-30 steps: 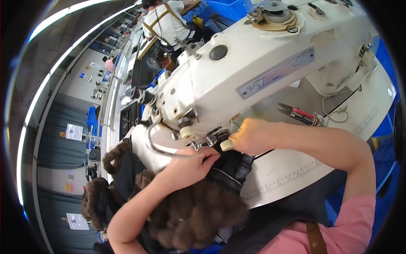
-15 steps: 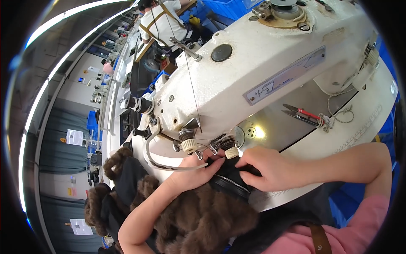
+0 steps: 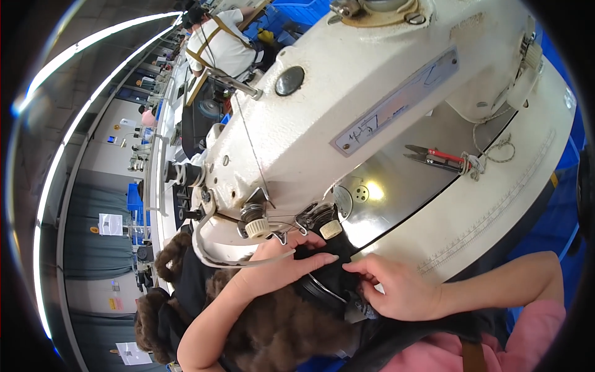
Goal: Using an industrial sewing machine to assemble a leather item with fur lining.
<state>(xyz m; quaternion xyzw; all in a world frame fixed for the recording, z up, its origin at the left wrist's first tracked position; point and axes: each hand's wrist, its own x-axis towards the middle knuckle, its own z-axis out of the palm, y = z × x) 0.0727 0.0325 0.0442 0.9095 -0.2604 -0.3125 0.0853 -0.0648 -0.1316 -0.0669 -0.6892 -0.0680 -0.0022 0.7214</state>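
Observation:
A white sewing machine (image 3: 347,99) fills the upper middle. My left hand (image 3: 282,263) is just below its needle area, fingers gripping a black garment piece (image 3: 328,273) with a metal zipper (image 3: 325,290); the machine's front parts partly hide those fingers. My right hand (image 3: 390,288) is on the right edge of the same piece, index finger and thumb curled onto the cloth. Brown fur (image 3: 266,328) hangs from the garment below. Red-handled thread snips (image 3: 437,159) with white cord lie on the metal bed to the right.
The white tabletop (image 3: 483,223) has a printed ruler along its front. Blue bins (image 3: 561,239) stand at the right. A co-worker in a white shirt (image 3: 223,46) sits at a bench at the top left, beside a row of workstations (image 3: 149,142).
My right hand has moved down from beside the machine head to the garment's lower right edge. My left hand has shifted slightly lower with the black piece, and the view has tilted.

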